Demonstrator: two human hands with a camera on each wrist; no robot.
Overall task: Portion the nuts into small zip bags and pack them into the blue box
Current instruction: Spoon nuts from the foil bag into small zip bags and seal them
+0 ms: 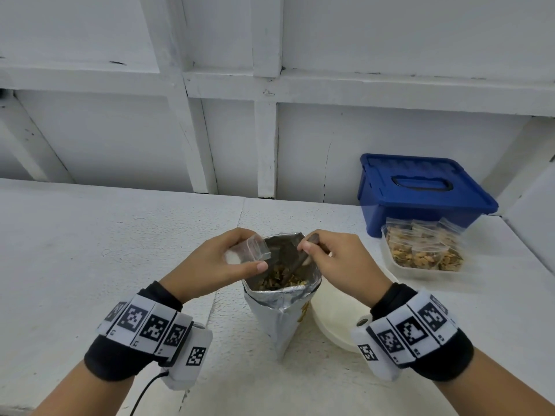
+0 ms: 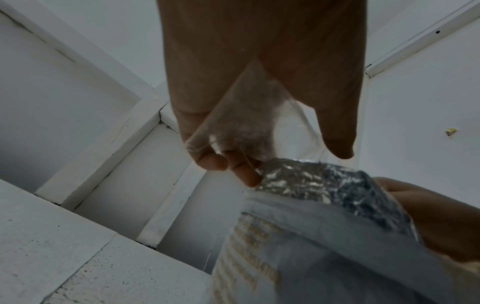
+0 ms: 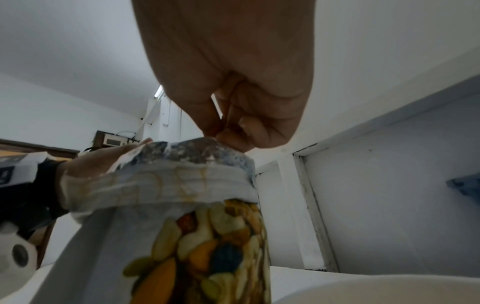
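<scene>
L hand (image 1: pixel 223 259) pinches empty small zip bag (image 1: pixel 255 249), mouth open, at rim of foil nut bag (image 1: pixel 282 298) — centre of table (image 1: pixel 90 250). R hand (image 1: pixel 339 262) fingers curled round dark scoop (image 1: pixel 300 259) w/ tip in nuts (image 1: pixel 279 279). Blue box (image 1: pixel 420 190) lidded, back right; tub of filled bags (image 1: pixel 423 250) just in front.

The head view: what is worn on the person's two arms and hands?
Both hands are bare. Each wrist carries a black fabric cuff wrapped by a band of white blocks printed with black square markers. A white camera housing sits on the left wrist, with a thin black cable trailing from it.
</scene>
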